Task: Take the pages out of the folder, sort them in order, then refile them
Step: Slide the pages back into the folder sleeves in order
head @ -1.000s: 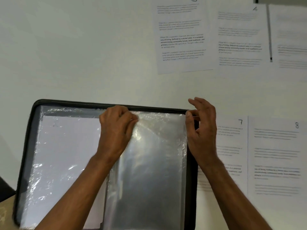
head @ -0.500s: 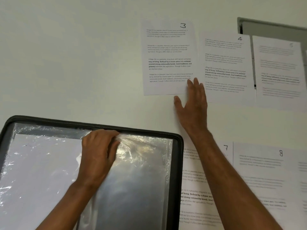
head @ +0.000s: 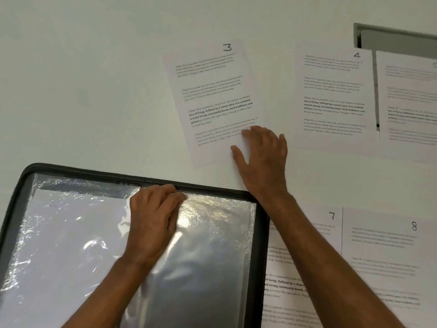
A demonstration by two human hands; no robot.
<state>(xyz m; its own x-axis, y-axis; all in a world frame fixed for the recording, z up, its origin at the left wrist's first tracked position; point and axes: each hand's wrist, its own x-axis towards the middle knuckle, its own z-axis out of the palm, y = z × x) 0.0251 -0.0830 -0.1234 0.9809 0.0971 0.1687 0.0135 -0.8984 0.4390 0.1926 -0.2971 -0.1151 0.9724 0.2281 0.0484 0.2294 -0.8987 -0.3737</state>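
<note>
On the matte white table (head: 94,91), the right hand (head: 261,155) lies flat, fingers relaxed, on thin rectangular page 3 (head: 217,100), long axis tilted toward eleven o'clock, while the left hand (head: 153,221) pinches a crinkly glossy sleeve (head: 212,245) at the black zip folder (head: 260,245)'s twelve o'clock edge.

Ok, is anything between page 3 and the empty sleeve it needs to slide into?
Nothing visible lies between them. Page 3 sits on bare table above the folder, the right hand on its lower corner. The left hand pinches the empty sleeve at its top edge; whether the mouth is open is unclear.
</note>
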